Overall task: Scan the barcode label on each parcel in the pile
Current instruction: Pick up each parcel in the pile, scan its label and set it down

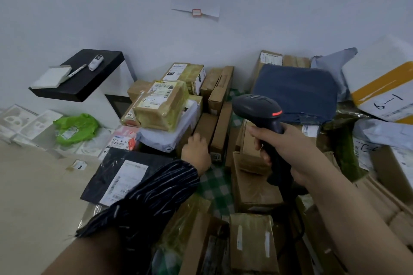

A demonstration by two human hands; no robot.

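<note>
My right hand (288,152) grips the handle of a black barcode scanner (259,109), its head raised over the middle of the parcel pile with a red light on its side. My left hand (195,152), in a striped dark sleeve, reaches into the pile and its curled fingers hold the near edge of a brown cardboard box (204,127). Left of it a taped box marked "1-2" (161,105) lies on a white mailer (167,134). A black flat parcel with a white label (125,176) lies under my left forearm.
A dark blue bag (297,94) and a yellow-and-white parcel (384,94) lie at the right. More cardboard boxes (252,187) crowd the front. A black shelf (82,76) with a pen and notepad juts from the wall at left. A green bag (76,127) lies below it.
</note>
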